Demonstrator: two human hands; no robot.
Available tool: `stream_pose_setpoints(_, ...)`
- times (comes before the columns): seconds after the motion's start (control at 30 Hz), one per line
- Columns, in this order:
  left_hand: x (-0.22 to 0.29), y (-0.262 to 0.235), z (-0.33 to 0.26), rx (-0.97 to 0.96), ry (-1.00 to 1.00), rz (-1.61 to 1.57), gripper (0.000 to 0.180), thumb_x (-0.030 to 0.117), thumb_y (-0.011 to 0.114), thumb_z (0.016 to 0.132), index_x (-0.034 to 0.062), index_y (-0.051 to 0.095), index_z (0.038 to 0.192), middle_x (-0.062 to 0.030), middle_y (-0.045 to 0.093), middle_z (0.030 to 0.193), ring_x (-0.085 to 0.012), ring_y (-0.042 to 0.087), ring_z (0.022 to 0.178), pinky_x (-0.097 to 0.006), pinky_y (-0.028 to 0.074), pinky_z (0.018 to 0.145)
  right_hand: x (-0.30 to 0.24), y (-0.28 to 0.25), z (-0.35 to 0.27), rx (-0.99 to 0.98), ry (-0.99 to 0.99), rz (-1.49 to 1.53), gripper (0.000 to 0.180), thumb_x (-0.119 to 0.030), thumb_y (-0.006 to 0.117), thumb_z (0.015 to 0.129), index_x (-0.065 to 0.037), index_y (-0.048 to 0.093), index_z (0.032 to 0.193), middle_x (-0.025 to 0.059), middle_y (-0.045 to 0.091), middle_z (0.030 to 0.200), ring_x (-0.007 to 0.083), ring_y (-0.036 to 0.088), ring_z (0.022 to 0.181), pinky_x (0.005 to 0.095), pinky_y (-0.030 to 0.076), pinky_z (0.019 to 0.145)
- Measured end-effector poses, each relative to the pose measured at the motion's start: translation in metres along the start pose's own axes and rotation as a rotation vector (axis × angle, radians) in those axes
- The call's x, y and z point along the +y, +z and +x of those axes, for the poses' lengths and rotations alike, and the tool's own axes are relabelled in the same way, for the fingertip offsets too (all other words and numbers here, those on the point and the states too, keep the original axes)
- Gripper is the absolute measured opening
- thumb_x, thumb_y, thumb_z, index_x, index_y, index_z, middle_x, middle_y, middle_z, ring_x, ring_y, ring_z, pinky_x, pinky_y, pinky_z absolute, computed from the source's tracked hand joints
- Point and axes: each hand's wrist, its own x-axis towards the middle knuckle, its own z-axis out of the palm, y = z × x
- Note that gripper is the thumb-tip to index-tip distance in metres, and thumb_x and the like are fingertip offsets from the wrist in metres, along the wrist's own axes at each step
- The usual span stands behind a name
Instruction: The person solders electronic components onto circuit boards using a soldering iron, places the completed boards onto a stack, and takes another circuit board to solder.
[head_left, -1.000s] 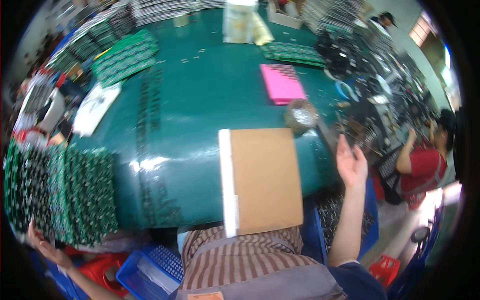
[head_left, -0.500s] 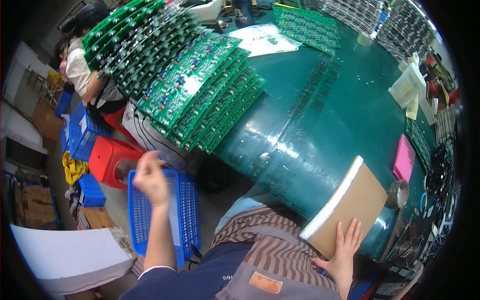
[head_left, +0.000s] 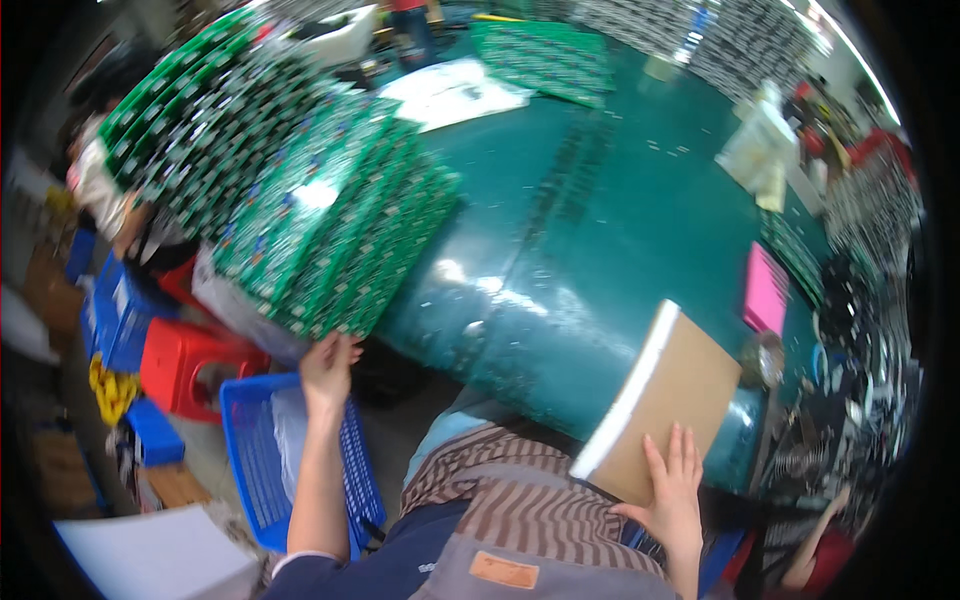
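My left hand (head_left: 328, 372) is at the lower near edge of a tall stack of green circuit boards (head_left: 330, 210), its fingers bent and closed on the edge of a board there. Motion blur hides exactly how many boards it touches. Small components cover the boards, which lean in overlapping layers. My right hand (head_left: 672, 498) lies flat with fingers spread on a brown flat board (head_left: 675, 400), which has a thick white strip (head_left: 630, 390) along its left edge. This brown board rests at the table's near edge, against my striped apron.
On the green table (head_left: 520, 220) are a pink block (head_left: 765, 290), a tape roll (head_left: 762, 360), white sheets (head_left: 455, 95) and more circuit boards (head_left: 545, 60). A blue basket (head_left: 255, 440) and red stool (head_left: 195, 365) stand at left. Another person (head_left: 100, 180) sits far left.
My left hand has moved up to the near edge of the circuit board stack and closed there. The whole view has shifted. My right hand stays on the brown board.
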Motion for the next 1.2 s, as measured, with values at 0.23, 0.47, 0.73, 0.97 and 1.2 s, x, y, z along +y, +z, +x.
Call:
stream_pose_setpoints(0.23,0.000,-0.023,0.001,0.061,-0.275,-0.338,0.024,0.011,0.064,0.094,-0.0011,0.062,0.114,-0.0052,0.066,0.099,-0.0107,0.060,0.080,-0.023,0.050,0.069,0.000,-0.018,0.009,-0.026,-0.078,0.017,0.090,-0.042,0.081,0.068,-0.019,0.042,0.145,0.0254,0.028,0.151,0.0470,0.025,0.140,0.0553,0.026,0.112)
stream_pose_setpoints(0.47,-0.012,-0.017,0.015,0.034,-0.220,-0.368,0.029,0.008,0.061,0.095,-0.0022,0.055,0.121,-0.0069,0.062,0.102,-0.0154,0.062,0.091,-0.028,0.053,0.082,0.005,-0.006,-0.006,0.175,-0.401,-0.177,0.058,-0.034,0.072,0.079,-0.005,0.059,0.127,0.0222,0.057,0.129,0.0371,0.049,0.128,0.0524,0.038,0.107)
stream_pose_setpoints(0.73,-0.006,-0.026,0.011,0.031,-0.149,-0.301,0.019,0.006,0.063,0.093,-0.0003,0.061,0.112,-0.0058,0.065,0.098,-0.0131,0.063,0.085,-0.028,0.055,0.080,-0.009,-0.126,0.039,0.946,-0.475,-0.280,0.022,0.003,0.064,0.078,0.010,0.067,0.099,0.0175,0.070,0.093,0.0274,0.071,0.083,0.0335,0.057,0.067)
stream_pose_setpoints(0.97,0.005,-0.013,0.009,0.029,-0.296,-0.583,0.031,-0.005,0.058,0.091,0.0040,0.054,0.120,-0.0072,0.063,0.106,-0.0179,0.063,0.092,-0.031,0.053,0.080,-0.006,-0.164,0.280,1.334,-0.824,-0.383,0.028,-0.003,0.064,0.078,0.004,0.066,0.105,0.0128,0.071,0.102,0.0235,0.069,0.099,0.0318,0.057,0.074)
stream_pose_setpoints(1.2,0.005,0.009,0.004,0.272,-0.220,-0.327,0.042,-0.003,0.061,0.088,0.0070,0.050,0.127,-0.0097,0.058,0.121,-0.0183,0.061,0.099,-0.032,0.053,0.078,-0.050,-0.177,0.513,1.358,-0.886,-0.450,0.027,-0.011,0.058,0.080,-0.002,0.067,0.103,0.0090,0.071,0.103,0.0200,0.069,0.098,0.0315,0.057,0.076)
